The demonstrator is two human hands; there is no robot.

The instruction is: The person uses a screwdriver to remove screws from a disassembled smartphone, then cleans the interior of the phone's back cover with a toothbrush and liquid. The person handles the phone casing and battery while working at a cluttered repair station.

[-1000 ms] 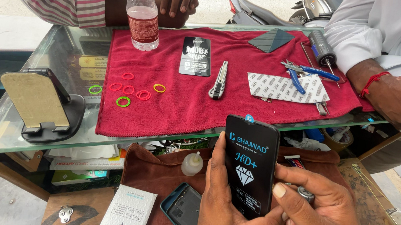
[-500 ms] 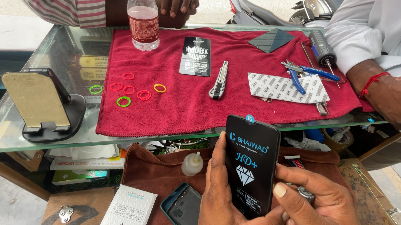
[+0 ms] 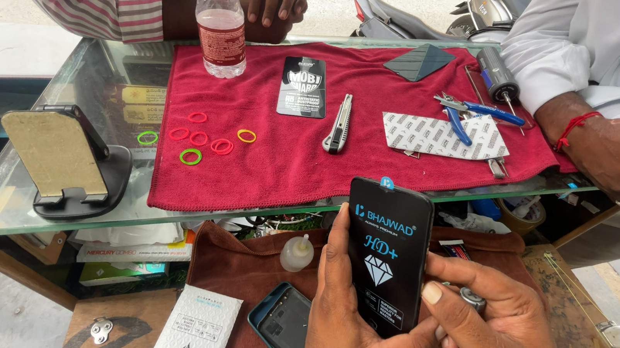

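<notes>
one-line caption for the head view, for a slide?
Both hands, left hand and right hand, hold a black screen-protector sheet upright below a glass counter draped with a red cloth.

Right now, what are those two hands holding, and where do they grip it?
Left hand grips the black phone-shaped panel by its left edge; right hand touches its right edge.

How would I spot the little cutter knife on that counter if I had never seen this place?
Start at the red cloth spread over the glass counter. Near its middle, just right of a black rectangular packet, lies the utility knife, pointing towards and away from the viewer. It is the only slim grey and black handle there; the pliers further right have blue grips.
</notes>
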